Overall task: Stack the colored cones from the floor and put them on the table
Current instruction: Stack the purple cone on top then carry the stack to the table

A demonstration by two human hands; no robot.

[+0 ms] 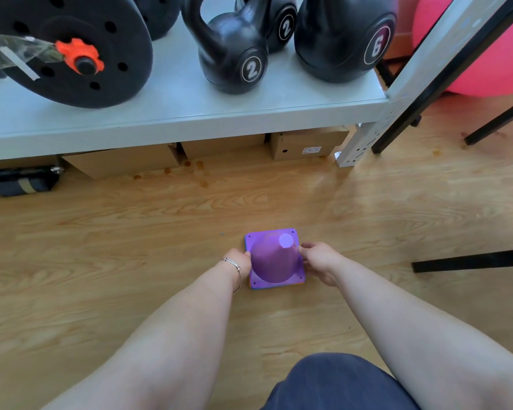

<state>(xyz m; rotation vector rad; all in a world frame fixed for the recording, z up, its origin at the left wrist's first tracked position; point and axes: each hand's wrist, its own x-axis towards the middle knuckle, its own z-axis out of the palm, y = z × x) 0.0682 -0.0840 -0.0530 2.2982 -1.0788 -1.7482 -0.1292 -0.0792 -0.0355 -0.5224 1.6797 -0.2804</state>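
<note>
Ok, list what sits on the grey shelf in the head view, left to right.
Weight plate with orange collar → kettlebell marked 2 → kettlebell marked 6. A second kettlebell marked 2 stands behind, overlapping, so it is left out.

Both bare arms reach forward and down. The left hand [238, 261], bangle at its wrist, and the right hand [319, 259] have fingers curled, facing each other.

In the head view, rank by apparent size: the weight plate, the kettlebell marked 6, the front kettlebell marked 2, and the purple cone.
1. weight plate, cut off by the frame edge
2. kettlebell marked 6, also cropped at the top
3. front kettlebell marked 2
4. purple cone, the smallest as it looks here
</note>
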